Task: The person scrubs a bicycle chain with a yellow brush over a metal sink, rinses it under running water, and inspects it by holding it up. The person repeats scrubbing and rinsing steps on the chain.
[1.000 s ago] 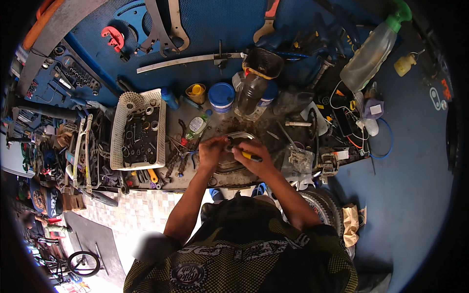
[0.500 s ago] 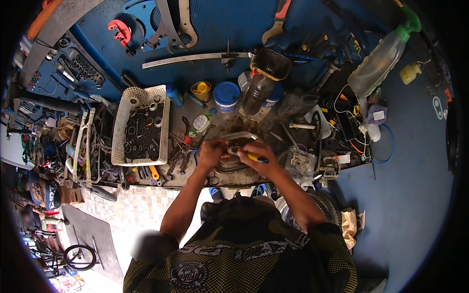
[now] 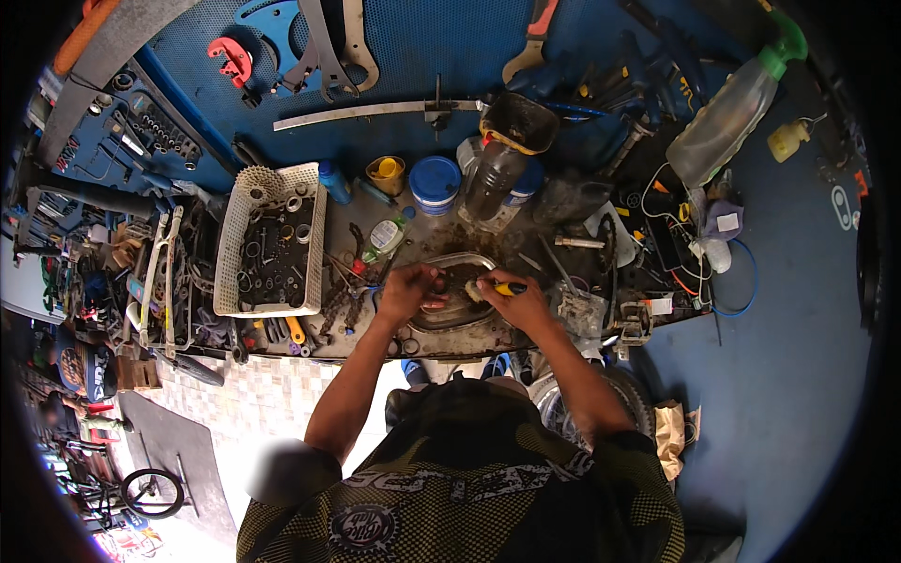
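Over an oval metal tray at the bench's front, my two hands are a little apart. In my right hand is a brush with a yellow and black handle; its pale bristles point left over the tray. My left hand is closed at the tray's left side, fingertips around a small dark part too small to name. Dark liquid or grime shows inside the tray. Just beyond it lies a clear bottle with a pale green label.
At left stands a white plastic basket of small bike parts and a cassette. Behind the tray are a blue-lidded tub and a dark cut bottle. Loose tools and a plastic bag lie right. A wheel stands below the bench.
My hands have drawn apart. The right hand with the brush has moved right, away from the left, and the bristles have come off the small part.
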`<state>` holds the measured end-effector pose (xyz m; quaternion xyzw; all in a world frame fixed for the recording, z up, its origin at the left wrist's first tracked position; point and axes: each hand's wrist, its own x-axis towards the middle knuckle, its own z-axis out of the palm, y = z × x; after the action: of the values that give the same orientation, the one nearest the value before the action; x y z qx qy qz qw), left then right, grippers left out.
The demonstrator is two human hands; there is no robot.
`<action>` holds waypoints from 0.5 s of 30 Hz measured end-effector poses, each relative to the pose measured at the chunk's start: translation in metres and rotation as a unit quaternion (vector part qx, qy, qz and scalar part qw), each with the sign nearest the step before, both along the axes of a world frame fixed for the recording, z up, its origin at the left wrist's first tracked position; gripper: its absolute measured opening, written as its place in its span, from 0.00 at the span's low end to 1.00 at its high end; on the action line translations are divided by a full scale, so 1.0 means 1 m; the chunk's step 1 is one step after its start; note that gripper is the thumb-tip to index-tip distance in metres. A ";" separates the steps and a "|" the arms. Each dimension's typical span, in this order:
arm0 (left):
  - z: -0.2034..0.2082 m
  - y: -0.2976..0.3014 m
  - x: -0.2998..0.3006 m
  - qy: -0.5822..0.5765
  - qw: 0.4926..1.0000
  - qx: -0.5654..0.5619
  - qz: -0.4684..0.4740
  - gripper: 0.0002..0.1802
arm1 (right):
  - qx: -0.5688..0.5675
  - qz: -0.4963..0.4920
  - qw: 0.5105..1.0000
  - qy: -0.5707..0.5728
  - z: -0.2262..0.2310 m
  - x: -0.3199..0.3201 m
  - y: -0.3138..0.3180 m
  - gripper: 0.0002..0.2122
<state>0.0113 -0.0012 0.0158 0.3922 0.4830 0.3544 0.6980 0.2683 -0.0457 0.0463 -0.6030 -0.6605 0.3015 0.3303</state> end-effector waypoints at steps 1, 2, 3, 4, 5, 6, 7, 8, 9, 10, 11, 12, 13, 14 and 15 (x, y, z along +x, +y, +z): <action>0.000 0.000 0.000 -0.006 1.000 -0.008 0.003 0.16 | -0.039 -0.008 0.999 0.022 -0.003 -0.001 0.000 0.13; 0.000 -0.001 0.001 -0.020 1.000 -0.020 0.003 0.17 | -0.078 -0.016 0.996 0.044 -0.007 -0.002 -0.001 0.14; 0.000 -0.001 0.001 -0.014 1.000 -0.009 -0.001 0.18 | -0.035 -0.009 0.999 0.039 -0.010 -0.002 -0.001 0.15; -0.001 -0.002 0.002 -0.017 1.000 -0.003 -0.009 0.18 | 0.007 -0.003 0.999 0.034 -0.013 -0.002 -0.003 0.16; -0.001 -0.003 0.002 -0.025 1.000 -0.009 -0.015 0.19 | 0.032 0.003 0.999 0.026 -0.015 -0.002 -0.004 0.17; -0.001 -0.004 0.002 -0.015 0.999 0.023 -0.018 0.20 | 0.029 0.020 0.999 -0.011 -0.017 0.000 -0.005 0.19; -0.001 -0.005 0.002 -0.011 0.999 0.044 -0.020 0.20 | 0.009 0.037 0.998 -0.051 -0.019 0.003 -0.006 0.20; -0.002 -0.006 0.002 -0.002 0.998 0.060 -0.025 0.21 | -0.013 0.051 0.994 -0.101 -0.020 0.005 -0.006 0.21; -0.002 -0.006 0.002 0.012 0.997 0.077 -0.025 0.22 | -0.003 0.038 0.991 -0.128 -0.019 0.007 -0.006 0.22; -0.003 -0.006 0.001 0.031 0.995 0.088 -0.027 0.22 | 0.006 0.023 0.986 -0.165 -0.018 0.008 -0.005 0.23; -0.004 -0.006 0.001 0.043 0.994 0.095 -0.028 0.23 | 0.002 0.009 0.976 -0.215 -0.015 0.007 -0.005 0.25; -0.005 -0.005 0.000 0.060 0.993 0.103 -0.027 0.23 | 0.009 -0.009 0.990 -0.143 -0.010 0.004 -0.004 0.23; -0.005 -0.005 0.000 0.072 0.992 0.105 -0.025 0.23 | 0.001 -0.025 0.996 -0.083 -0.004 0.000 -0.002 0.22; -0.006 -0.004 0.000 0.082 0.992 0.098 -0.020 0.23 | -0.016 -0.058 0.998 -0.035 0.003 -0.006 -0.002 0.21; -0.006 -0.004 0.000 0.092 0.989 0.110 -0.022 0.22 | 0.001 -0.022 0.999 0.038 0.011 -0.012 -0.001 0.18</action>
<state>0.0116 -0.0049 0.0095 0.5082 0.4944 0.3526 0.6107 0.2562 -0.0470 0.0569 -0.6056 -0.6341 0.3162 0.3622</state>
